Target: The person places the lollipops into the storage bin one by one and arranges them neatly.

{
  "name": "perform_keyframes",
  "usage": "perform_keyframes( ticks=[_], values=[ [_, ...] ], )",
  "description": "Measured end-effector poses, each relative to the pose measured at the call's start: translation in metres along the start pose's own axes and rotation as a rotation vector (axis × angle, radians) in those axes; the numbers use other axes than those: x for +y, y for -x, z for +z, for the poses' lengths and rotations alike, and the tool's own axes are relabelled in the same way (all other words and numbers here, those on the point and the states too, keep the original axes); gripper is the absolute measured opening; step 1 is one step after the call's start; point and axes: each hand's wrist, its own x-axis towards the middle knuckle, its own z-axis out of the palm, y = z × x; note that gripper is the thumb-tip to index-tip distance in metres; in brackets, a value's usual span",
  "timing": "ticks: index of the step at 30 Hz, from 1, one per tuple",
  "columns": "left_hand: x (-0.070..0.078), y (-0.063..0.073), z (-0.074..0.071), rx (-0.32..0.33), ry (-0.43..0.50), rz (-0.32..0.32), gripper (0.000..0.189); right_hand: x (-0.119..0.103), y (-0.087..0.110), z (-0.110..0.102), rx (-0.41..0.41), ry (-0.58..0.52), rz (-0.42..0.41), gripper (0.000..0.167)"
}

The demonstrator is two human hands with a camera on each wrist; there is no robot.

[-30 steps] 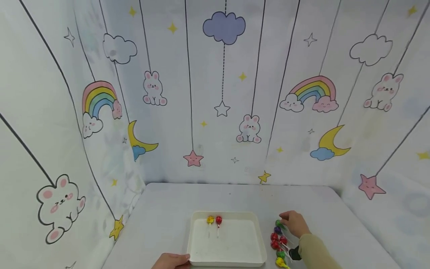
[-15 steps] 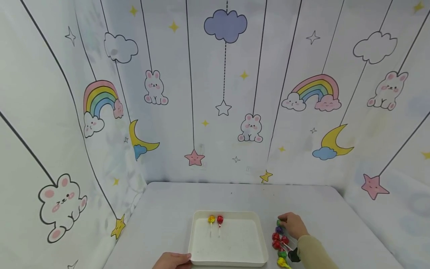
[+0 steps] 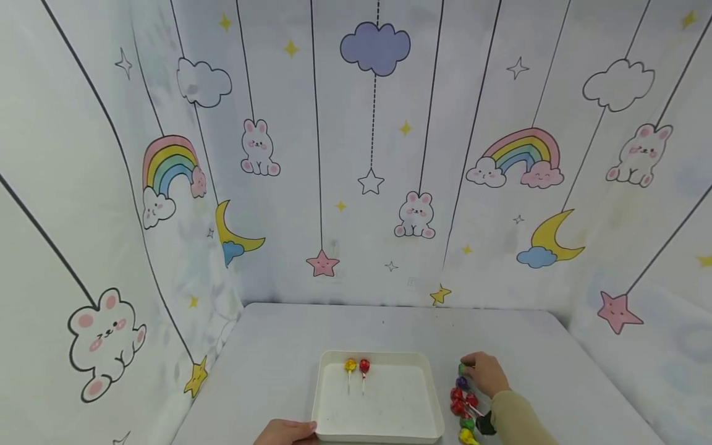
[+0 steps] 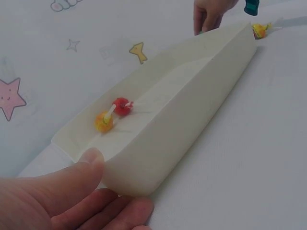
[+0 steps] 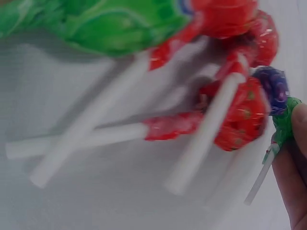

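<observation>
My left hand (image 4: 62,196) grips the near left corner of a white tray (image 4: 158,148), thumb on its rim and fingers curled under the base. In the tray, side by side near the far edge, lie a yellow lollipop (image 3: 350,365) and a red lollipop (image 3: 364,366). My right hand (image 3: 486,374) is at the far end of a row of wrapped lollipops to the right of the tray. Its thumb and fingers pinch a green lollipop (image 5: 285,122) by the wrapped head, the white stick pointing down. A purple lollipop (image 5: 273,88) sits right beside it.
Closer in the row are several red lollipops (image 3: 458,406), another green lollipop (image 3: 466,423) and a yellow lollipop (image 3: 468,436). A black band (image 3: 486,423) is on the right wrist. The white table (image 3: 267,364) meets cartoon-printed walls at its back and sides.
The head view shifts slightly. Both hands stay in place, the left on the tray corner and the right at the green lollipop.
</observation>
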Motion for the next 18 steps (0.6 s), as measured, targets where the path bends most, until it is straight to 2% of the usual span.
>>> perform_keyframes(
  ticks=[11, 18],
  values=[
    [-0.005, -0.007, -0.003, -0.016, 0.018, -0.002, 0.042, -0.018, -0.004, -0.021, 0.094, -0.122, -0.052, 0.023],
    [-0.006, -0.007, -0.001, -0.022, 0.029, -0.010, 0.040, -0.051, -0.005, -0.027, 0.107, -0.287, -0.044, 0.025]
  ],
)
